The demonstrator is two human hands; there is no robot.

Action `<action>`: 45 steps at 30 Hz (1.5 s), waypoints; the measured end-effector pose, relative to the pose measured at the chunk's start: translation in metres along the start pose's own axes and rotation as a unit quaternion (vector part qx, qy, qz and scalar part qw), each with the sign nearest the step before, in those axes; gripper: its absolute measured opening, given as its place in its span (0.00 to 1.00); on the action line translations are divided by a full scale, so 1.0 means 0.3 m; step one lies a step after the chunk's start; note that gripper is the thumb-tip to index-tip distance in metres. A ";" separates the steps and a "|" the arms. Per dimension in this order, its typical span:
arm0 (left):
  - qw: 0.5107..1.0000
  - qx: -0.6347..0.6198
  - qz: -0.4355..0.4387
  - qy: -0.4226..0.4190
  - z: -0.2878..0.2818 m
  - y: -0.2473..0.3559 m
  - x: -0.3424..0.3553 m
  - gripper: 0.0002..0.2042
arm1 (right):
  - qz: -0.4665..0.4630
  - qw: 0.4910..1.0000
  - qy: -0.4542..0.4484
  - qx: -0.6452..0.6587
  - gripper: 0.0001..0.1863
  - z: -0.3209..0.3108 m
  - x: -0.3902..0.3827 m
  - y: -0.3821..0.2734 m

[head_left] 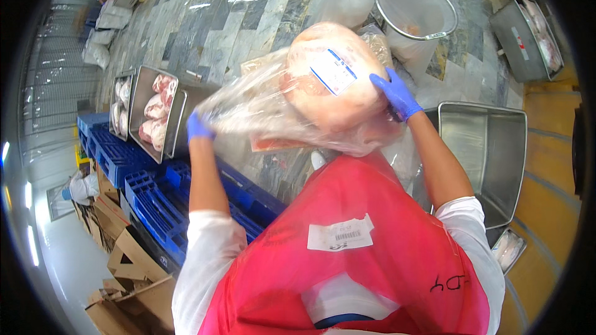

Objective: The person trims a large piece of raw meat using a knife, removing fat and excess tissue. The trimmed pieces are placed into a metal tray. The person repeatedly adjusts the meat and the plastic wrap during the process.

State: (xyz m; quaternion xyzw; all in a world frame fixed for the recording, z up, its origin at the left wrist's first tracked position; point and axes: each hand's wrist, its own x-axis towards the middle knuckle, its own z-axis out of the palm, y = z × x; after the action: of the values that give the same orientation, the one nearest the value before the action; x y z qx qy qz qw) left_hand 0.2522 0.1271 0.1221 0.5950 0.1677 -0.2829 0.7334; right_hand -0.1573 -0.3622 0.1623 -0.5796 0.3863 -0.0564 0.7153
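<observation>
A large pale-pink cut of meat [330, 108], rounded and fatty, is in front of me inside a clear plastic bag [242, 102]. A white label with blue bands [335, 73] lies on its upper face. My left hand [199, 126], in a blue glove and a little blurred, is closed on the loose end of the bag, which stretches out to the left. My right hand [398, 94], also blue-gloved, grips the right side of the bagged meat, with its thumb side on top. The lower fingers are partly hidden.
Left stands a metal bin [141, 102] with meat pieces, near blue pallets [152, 208] and torn cardboard [133, 260]. On the right is a deep metal tub [481, 155]. Ahead are hoop-topped, clear-lined bins [403, 40]; another metal bin [514, 40] holds bagged meat.
</observation>
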 end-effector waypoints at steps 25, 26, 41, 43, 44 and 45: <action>0.919 -0.129 -0.225 -0.296 0.660 -0.554 -0.454 0.18 | -0.323 0.769 -0.117 -0.539 0.12 0.639 -0.019 0.127; 0.933 -0.097 -0.202 -0.280 0.652 -0.576 -0.414 0.14 | -0.282 0.781 -0.124 -0.543 0.14 0.660 -0.027 0.126; 0.955 -0.043 -0.139 -0.260 0.626 -0.578 -0.130 0.14 | -0.125 0.950 0.120 -0.260 0.55 -0.095 0.126 0.164; 0.939 -0.142 -0.238 -0.205 0.780 -0.649 -0.211 0.15 | -0.098 0.975 0.082 -0.184 0.54 -0.044 0.094 0.074; 0.951 -0.143 -0.219 -0.168 0.760 -0.730 -0.184 0.16 | -0.085 0.983 0.054 -0.154 0.52 -0.039 0.085 0.044; 0.961 -0.144 -0.198 -0.130 0.725 -0.800 -0.156 0.17 | -0.071 0.989 0.024 -0.125 0.51 -0.031 0.083 0.029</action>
State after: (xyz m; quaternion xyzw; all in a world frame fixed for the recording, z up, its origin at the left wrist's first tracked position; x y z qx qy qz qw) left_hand 0.0483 -0.1049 0.0141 0.3964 0.2244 -0.4702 0.7559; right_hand -0.1488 -0.3799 0.1423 -0.6891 0.3655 -0.0723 0.6215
